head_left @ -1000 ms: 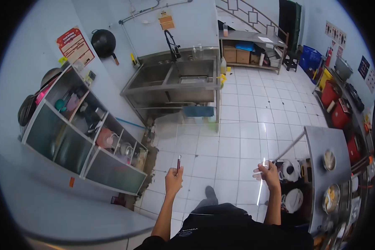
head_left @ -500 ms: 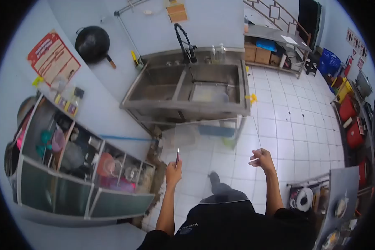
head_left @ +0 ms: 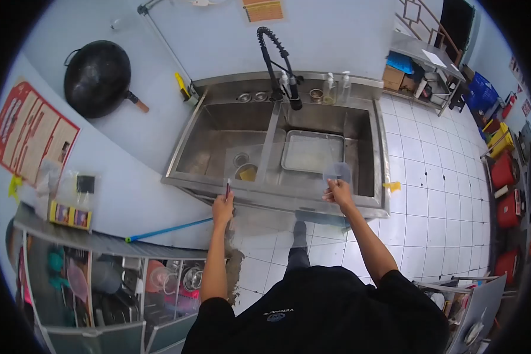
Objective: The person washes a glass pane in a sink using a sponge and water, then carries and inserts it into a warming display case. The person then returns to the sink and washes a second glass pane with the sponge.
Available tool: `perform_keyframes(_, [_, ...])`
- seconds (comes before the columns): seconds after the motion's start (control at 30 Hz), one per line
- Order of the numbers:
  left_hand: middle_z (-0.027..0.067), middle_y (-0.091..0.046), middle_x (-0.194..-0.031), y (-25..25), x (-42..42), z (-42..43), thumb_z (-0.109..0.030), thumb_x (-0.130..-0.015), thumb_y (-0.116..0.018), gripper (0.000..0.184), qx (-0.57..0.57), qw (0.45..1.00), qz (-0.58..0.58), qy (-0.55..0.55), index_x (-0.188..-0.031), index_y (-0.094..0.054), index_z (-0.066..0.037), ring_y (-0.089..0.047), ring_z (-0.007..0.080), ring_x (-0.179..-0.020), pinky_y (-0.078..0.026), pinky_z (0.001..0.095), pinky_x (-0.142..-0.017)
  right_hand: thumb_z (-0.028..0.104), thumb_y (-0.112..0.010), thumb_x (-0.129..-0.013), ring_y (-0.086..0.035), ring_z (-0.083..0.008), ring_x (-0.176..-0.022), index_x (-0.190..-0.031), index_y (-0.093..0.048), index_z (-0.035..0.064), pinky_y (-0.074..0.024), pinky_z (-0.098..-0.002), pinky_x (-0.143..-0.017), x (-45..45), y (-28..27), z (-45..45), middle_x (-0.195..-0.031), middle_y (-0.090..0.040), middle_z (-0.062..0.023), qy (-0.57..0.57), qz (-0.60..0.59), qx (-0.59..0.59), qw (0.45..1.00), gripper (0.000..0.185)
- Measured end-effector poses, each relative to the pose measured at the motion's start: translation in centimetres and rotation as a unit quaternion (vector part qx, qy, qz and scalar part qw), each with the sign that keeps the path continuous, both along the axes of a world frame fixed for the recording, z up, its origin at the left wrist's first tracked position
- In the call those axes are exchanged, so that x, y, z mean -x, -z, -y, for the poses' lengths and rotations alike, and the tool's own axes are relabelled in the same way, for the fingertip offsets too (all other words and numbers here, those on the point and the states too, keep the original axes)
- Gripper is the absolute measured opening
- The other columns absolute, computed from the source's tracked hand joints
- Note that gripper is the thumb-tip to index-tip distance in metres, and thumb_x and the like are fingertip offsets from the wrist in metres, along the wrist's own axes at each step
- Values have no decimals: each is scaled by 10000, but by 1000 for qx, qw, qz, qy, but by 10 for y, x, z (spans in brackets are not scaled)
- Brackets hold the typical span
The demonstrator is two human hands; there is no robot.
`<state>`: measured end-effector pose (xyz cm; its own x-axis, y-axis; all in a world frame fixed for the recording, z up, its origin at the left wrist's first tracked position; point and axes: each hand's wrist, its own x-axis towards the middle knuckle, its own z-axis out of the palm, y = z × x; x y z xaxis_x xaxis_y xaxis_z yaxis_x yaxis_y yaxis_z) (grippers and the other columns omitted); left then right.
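My left hand (head_left: 222, 207) is closed around a slim dark-red tool (head_left: 228, 187) with a pale tip, pointing up; whether it is a pen or a small knife I cannot tell. A large clear sheet (head_left: 265, 203), faint and see-through, spans between my hands at the front of the steel sink (head_left: 186, 176). Its edge is pinched in my right hand (head_left: 338, 193), and my left hand also grips it. Behind the right fingers, a round translucent container (head_left: 338, 171) shows in the right basin. A metal tray (head_left: 314, 151) lies in that basin, and a yellow sponge (head_left: 248, 174) in the left one.
A black spring faucet (head_left: 265, 59) rises behind the basins, with pump bottles (head_left: 337, 87) beside it. A wok (head_left: 97, 78) hangs on the left wall. Below it are a blue pole (head_left: 168, 230) and a cabinet of kitchenware (head_left: 112, 289). Tiled floor (head_left: 433, 236) extends right.
I have stepped nearer to the sink. Both hands and the clear sheet have moved forward to its front edge, and my right hand has come closer to my left.
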<state>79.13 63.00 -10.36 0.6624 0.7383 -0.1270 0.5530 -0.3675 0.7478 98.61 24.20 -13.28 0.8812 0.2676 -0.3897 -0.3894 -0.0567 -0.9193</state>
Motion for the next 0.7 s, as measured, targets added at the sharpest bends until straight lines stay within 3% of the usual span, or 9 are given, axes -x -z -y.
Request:
perform_keyframes(0.07, [107, -601, -598, -4, -60, -35, -517, -944, -613, 541, 23, 1000, -17, 11, -816, -609, 8, -627, 241, -489, -482, 374, -473, 357, -609, -991, -709, -233, -597, -984, -555, -22, -556, -304, -471, -45, 12, -39, -796, -662, -138, 18, 10, 12, 1000, 382])
perform_keyframes(0.17, [114, -606, -602, 23, -130, -93, -492, -943, -618, 513, -9, 999, -27, 46, -838, -614, 11, -641, 251, -514, -494, 375, -498, 378, -597, -999, -699, -234, -566, -974, -545, -31, -549, -304, -450, -91, 31, -81, -761, -650, -142, 40, 24, 48, 998, 412])
perform_keyframes(0.33, [117, -603, -608, 56, -213, -138, -469, -945, -621, 490, 49, 997, -21, 51, -816, -592, 3, -640, 243, -515, -489, 372, -494, 378, -604, -999, -690, -230, -541, -918, -517, -9, -543, -307, -436, -145, 72, -124, -707, -637, -130, 80, 43, 96, 991, 405])
perform_keyframes(0.5, [122, -612, -626, 85, -260, -168, -434, -949, -621, 458, 54, 996, -23, 62, -818, -575, 2, -635, 243, -516, -482, 373, -494, 374, -601, -1003, -669, -214, -511, -886, -496, 10, -530, -309, -420, -178, 75, -150, -668, -622, -108, 93, 23, 107, 990, 397])
perform_keyframes(0.67, [131, -616, -648, 156, -275, -198, -400, -945, -629, 419, -3, 997, 5, 76, -848, -574, 4, -614, 233, -502, -468, 372, -473, 370, -605, -1003, -660, -205, -500, -893, -492, 16, -519, -304, -413, -194, 89, -163, -653, -612, -100, 92, 26, 109, 989, 387])
perform_keyframes(0.7, [134, -616, -652, 149, -277, -196, -396, -945, -631, 416, 26, 997, 3, 66, -850, -577, 6, -610, 228, -500, -465, 373, -469, 369, -604, -1003, -660, -205, -500, -895, -491, 16, -519, -303, -413, -195, 90, -164, -652, -611, -101, 93, 31, 112, 989, 386])
